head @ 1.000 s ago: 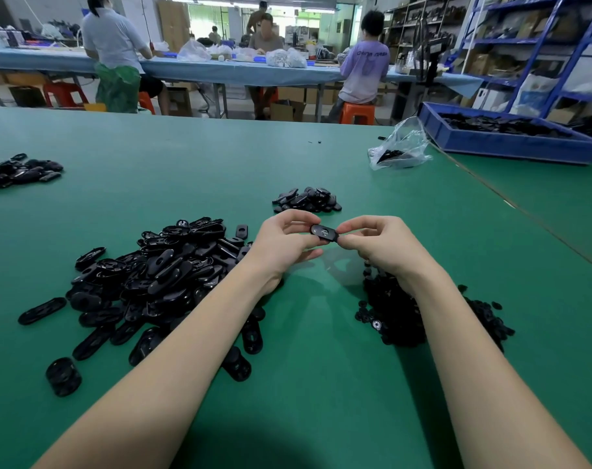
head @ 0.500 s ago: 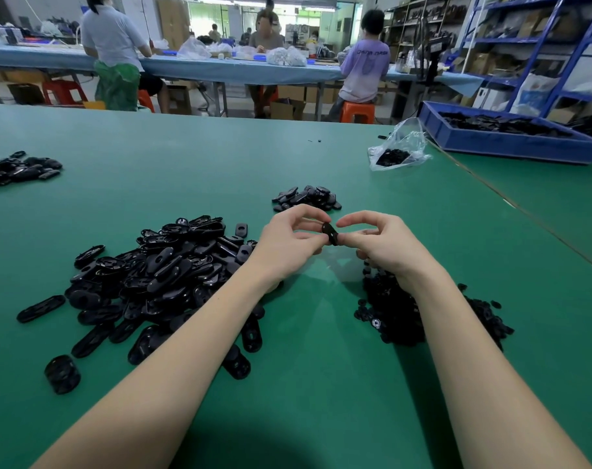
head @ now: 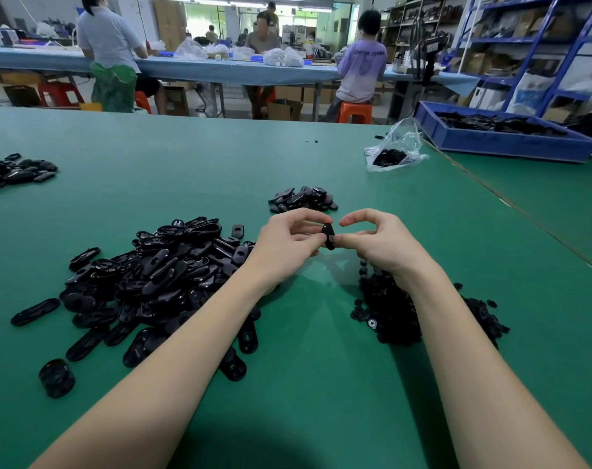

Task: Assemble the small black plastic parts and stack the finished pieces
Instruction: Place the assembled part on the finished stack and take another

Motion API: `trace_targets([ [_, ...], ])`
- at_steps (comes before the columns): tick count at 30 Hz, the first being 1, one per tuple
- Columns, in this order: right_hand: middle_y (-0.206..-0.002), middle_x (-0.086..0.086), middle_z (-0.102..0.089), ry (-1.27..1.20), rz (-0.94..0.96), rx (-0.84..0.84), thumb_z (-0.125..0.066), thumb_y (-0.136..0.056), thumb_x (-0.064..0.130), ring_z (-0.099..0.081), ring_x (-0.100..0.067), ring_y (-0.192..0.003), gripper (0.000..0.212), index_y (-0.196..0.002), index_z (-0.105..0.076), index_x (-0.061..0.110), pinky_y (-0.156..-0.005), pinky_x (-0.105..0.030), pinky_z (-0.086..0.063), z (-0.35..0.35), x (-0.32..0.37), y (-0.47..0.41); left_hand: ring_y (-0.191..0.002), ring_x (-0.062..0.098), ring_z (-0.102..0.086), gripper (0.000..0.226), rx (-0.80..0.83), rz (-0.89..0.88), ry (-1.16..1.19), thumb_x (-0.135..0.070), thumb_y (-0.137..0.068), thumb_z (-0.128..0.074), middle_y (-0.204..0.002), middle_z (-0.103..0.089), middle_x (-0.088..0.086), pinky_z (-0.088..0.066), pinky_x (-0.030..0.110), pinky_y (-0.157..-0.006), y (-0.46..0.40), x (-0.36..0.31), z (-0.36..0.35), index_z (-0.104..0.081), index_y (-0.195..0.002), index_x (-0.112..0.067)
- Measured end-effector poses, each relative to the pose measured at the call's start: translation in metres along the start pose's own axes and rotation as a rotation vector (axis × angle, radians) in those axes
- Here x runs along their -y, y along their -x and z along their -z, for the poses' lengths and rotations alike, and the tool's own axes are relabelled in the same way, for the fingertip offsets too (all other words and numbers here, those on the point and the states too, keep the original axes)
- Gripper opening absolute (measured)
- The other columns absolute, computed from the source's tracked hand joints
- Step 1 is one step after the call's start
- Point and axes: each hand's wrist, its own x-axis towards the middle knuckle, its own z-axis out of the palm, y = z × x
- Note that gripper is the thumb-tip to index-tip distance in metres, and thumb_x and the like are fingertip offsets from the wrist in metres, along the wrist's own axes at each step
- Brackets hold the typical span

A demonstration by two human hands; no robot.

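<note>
A small black oval plastic part (head: 328, 235) stands on end between my two hands above the green table (head: 186, 170). My left hand (head: 289, 243) pinches it between thumb and forefinger. My right hand (head: 379, 243) touches its right side with the thumb tip, forefinger arched above it. A big heap of black oval shells (head: 152, 279) lies to the left. Under my right wrist lies a heap of small black round pieces (head: 402, 313). A small pile of finished pieces (head: 303, 199) sits just beyond my hands.
A clear plastic bag (head: 394, 152) with black parts lies at the far right, beside a blue tray (head: 504, 138) of parts. More black shells (head: 15, 170) lie at the far left edge. Several people work at a blue table behind.
The part has turned from lying flat across my fingertips to standing on end. My hands have stayed in the same spot, and my right forefinger has lifted off the part.
</note>
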Motion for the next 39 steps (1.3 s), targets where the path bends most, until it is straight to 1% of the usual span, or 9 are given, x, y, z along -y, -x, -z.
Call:
trace_targets([
  [4, -0.079, 0.006, -0.074, -0.023, -0.014, -0.022, -0.086, -0.082, 0.028, -0.050, 0.003, -0.047, 0.026, -0.102, -0.070, 0.028, -0.058, -0.025, -0.036, -0.002, 0.001, 0.000, -0.083, 0.012, -0.074, 0.023, -0.001, 0.010, 0.027, -0.004, -0.089, -0.069, -0.088, -0.076, -0.005, -0.057, 0.021, -0.072, 0.000, -0.001, -0.002, -0.075, -0.097, -0.025],
  [9, -0.090, 0.000, -0.077, -0.003, -0.020, -0.008, -0.083, -0.084, 0.027, -0.056, -0.002, -0.056, 0.021, -0.101, -0.070, 0.027, -0.056, -0.023, -0.038, -0.006, 0.003, 0.000, -0.085, 0.014, -0.074, 0.024, 0.007, 0.046, 0.091, 0.000, -0.089, -0.068, -0.089, -0.076, 0.000, -0.059, 0.023, -0.078, 0.000, -0.002, -0.001, -0.073, -0.095, -0.022],
  [13, -0.076, 0.008, -0.070, -0.037, -0.029, -0.018, -0.084, -0.082, 0.035, -0.057, -0.007, -0.063, 0.019, -0.095, -0.074, 0.026, -0.047, -0.014, -0.037, -0.003, 0.002, -0.001, -0.083, 0.018, -0.073, 0.023, 0.028, 0.136, 0.273, 0.008, -0.090, -0.063, -0.094, -0.076, 0.010, -0.060, 0.024, -0.082, -0.001, -0.007, 0.001, -0.071, -0.098, -0.013],
  [17, -0.079, 0.013, -0.077, -0.084, -0.038, 0.027, -0.082, -0.082, 0.042, -0.063, -0.001, -0.061, 0.023, -0.092, -0.077, 0.022, -0.073, -0.026, -0.046, -0.003, -0.002, 0.000, -0.082, 0.020, -0.071, 0.022, 0.042, 0.235, 0.419, 0.010, -0.090, -0.061, -0.092, -0.074, 0.012, -0.060, 0.024, -0.082, -0.002, -0.009, 0.004, -0.067, -0.098, -0.010],
  [22, -0.080, 0.000, -0.073, -0.080, 0.023, 0.030, -0.086, -0.080, 0.037, -0.059, -0.005, -0.060, 0.020, -0.083, -0.077, 0.019, -0.070, -0.029, -0.043, -0.006, -0.003, 0.002, -0.077, 0.017, -0.066, 0.020, 0.052, 0.285, 0.259, 0.005, -0.088, -0.067, -0.084, -0.073, 0.010, -0.060, 0.028, -0.080, -0.002, -0.005, 0.005, -0.061, -0.096, -0.011],
  [26, -0.075, 0.002, -0.075, -0.041, 0.051, 0.035, -0.085, -0.080, 0.035, -0.059, -0.005, -0.059, 0.016, -0.081, -0.078, 0.020, -0.065, -0.027, -0.043, -0.005, -0.004, 0.001, -0.069, 0.018, -0.063, 0.018, 0.040, 0.275, 0.259, 0.007, -0.087, -0.068, -0.079, -0.071, 0.013, -0.059, 0.021, -0.071, -0.002, -0.005, 0.005, -0.059, -0.095, -0.007],
  [31, -0.082, -0.009, -0.075, -0.013, 0.064, 0.046, -0.083, -0.083, 0.025, -0.057, -0.006, -0.062, 0.009, -0.085, -0.079, 0.016, -0.057, -0.018, -0.043, -0.005, -0.004, -0.001, -0.070, 0.018, -0.065, 0.015, 0.039, 0.262, 0.195, 0.004, -0.088, -0.069, -0.079, -0.073, 0.012, -0.058, 0.024, -0.081, -0.002, -0.003, 0.007, -0.065, -0.097, -0.007],
  [35, -0.073, 0.004, -0.071, -0.019, 0.062, 0.035, -0.083, -0.082, 0.023, -0.056, -0.005, -0.061, 0.008, -0.083, -0.079, 0.016, -0.062, -0.022, -0.044, -0.007, -0.006, -0.003, -0.072, 0.017, -0.067, 0.013, 0.032, 0.254, 0.171, 0.003, -0.088, -0.069, -0.082, -0.073, 0.013, -0.058, 0.023, -0.082, -0.001, -0.002, 0.005, -0.067, -0.096, -0.007],
  [39, -0.065, 0.013, -0.069, -0.031, 0.066, 0.020, -0.083, -0.082, 0.021, -0.057, 0.002, -0.057, 0.008, -0.080, -0.077, 0.017, -0.066, -0.020, -0.046, -0.011, -0.009, -0.005, -0.073, 0.016, -0.067, 0.013, 0.008, 0.249, 0.150, 0.002, -0.087, -0.071, -0.085, -0.073, 0.013, -0.057, 0.021, -0.080, -0.001, -0.002, 0.005, -0.069, -0.097, -0.007],
])
